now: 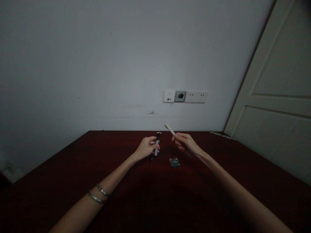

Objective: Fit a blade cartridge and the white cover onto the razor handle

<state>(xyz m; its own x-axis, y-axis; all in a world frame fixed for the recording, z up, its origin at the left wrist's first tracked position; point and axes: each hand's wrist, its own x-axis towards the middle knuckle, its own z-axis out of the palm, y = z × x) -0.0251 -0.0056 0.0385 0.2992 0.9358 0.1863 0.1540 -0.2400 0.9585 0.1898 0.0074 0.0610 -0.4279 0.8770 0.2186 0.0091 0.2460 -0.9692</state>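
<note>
My left hand [147, 148] is closed around the grey and black handle of a razor [156, 147], held upright with its T-shaped metal head on top. Under that hand, a small dark object [151, 158] shows, too dim to name. Pinched in my right hand [185, 142] is a slim white brush [169, 129], much like a toothbrush, tilted up and left with its head near the razor but apart from it. Between and below the hands, a small clear pack [175, 162] with dark greenish contents lies on the table.
The dark red table [116, 145] meets a pale wall [109, 64] at the back. Sockets and switch plates [185, 96] are set in that wall. A white panelled door [274, 97] leans in from the right, and a flat strip [222, 135] lies at the back right edge.
</note>
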